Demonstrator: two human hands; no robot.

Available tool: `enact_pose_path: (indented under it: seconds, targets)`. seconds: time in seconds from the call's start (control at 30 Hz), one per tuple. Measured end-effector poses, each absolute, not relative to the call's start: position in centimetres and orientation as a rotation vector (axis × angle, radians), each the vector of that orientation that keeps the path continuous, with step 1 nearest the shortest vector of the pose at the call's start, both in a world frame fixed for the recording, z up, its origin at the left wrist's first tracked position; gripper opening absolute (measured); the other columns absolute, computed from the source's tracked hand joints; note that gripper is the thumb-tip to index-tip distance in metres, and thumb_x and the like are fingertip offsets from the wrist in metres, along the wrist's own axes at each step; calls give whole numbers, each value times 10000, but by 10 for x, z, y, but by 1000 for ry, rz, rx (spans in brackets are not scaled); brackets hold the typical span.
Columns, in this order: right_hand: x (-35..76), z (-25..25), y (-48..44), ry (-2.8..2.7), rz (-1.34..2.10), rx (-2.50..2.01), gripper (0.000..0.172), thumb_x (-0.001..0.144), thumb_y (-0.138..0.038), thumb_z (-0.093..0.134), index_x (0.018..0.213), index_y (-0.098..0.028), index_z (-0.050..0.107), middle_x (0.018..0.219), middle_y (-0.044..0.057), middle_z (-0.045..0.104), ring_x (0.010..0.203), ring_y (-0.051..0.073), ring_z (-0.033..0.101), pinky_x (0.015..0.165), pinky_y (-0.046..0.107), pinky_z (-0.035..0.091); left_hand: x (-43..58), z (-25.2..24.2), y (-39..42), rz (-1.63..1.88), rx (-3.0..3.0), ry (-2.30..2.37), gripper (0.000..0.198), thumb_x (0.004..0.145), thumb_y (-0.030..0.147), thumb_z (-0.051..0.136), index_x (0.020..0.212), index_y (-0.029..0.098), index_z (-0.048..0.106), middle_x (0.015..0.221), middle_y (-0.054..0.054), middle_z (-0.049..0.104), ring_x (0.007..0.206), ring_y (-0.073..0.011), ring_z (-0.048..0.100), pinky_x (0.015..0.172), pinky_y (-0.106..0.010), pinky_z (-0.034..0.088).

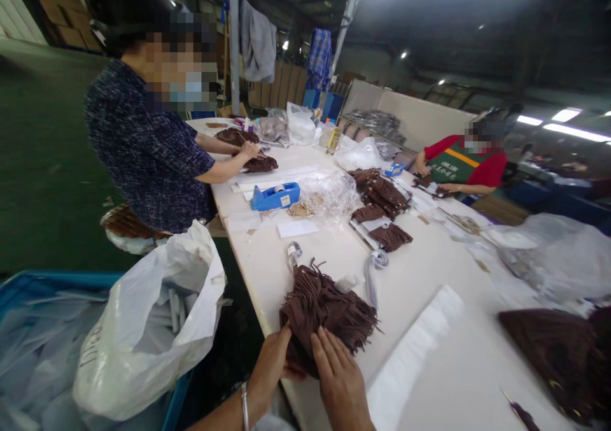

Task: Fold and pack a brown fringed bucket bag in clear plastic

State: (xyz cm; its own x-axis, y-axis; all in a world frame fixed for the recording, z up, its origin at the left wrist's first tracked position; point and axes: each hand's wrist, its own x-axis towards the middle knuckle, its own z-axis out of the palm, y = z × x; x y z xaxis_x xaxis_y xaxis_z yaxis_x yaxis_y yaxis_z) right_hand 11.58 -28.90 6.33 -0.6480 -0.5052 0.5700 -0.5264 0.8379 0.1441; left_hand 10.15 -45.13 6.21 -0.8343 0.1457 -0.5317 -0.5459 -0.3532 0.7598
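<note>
Lying against and beyond the fingers [333, 349]: brown fringed piece [329, 300].

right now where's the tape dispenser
In the head view, the blue tape dispenser sits on the table left of centre, beside crumpled clear plastic, beyond the brown fringed item the left hand and right hand touch.

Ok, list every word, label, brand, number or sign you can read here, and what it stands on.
Nothing reads with certainty.
Green apron at right: pale lettering, too blurred to quote.
White plastic bag at left: dark print, turned sideways, not readable.
Blue tape dispenser: white label, too small to read.
Brown fringed bag, front center: no text visible.
</note>
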Motion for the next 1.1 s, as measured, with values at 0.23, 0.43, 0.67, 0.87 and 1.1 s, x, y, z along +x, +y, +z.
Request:
enact_pose_path:
  seconds: [0.23,0.43,0.67,0.87,1.1]
  targets:
    - [124,38,-282,-2352,36,876,396,951,-219,316,1146,-94,637,1158,150,675,1104,253,614,857,356,553,110,39,-453,2220,-382,1345,690,730,750,519,991,125,650,803,-117,718,705,-285,684,607,-377,557]
    - [116,7,-272,-2129,-80,907,412,931,-135,322,1253,-71,570,1013,129,730,1002,217,675,823,306,559,82,42,-492,1895,-153,1501,707,621,771,591,768,84,669,737,-162,695,659,-273,679,621,-357,546]
    - [112,26,-279,-2116,-129,869,500,919,-54,259,1310,-148,557,947,87,750,871,189,719,743,277,586,-8,79,-497,1718,-157,1928,646,793,716,432,866,118,663,785,-119,697,715,-259,676,631,-350,525]
    - [119,22,-273,-2123,-98,828,402,955,-147,354,1246,-247,613,937,56,750,894,195,717,741,272,599,-51,66,-456,1416,-56,2397,223,772,350,680,732,134,639,783,-64,665,836,-219,627,802,-360,466]
    - [115,4,-268,-2069,-34,790,308,911,-135,525,1149,-274,662,880,19,755,808,192,729,740,274,608,-69,58,-450,1273,-35,2605,199,819,332,643,747,148,616,818,-51,658,888,-224,616,848,-383,437]
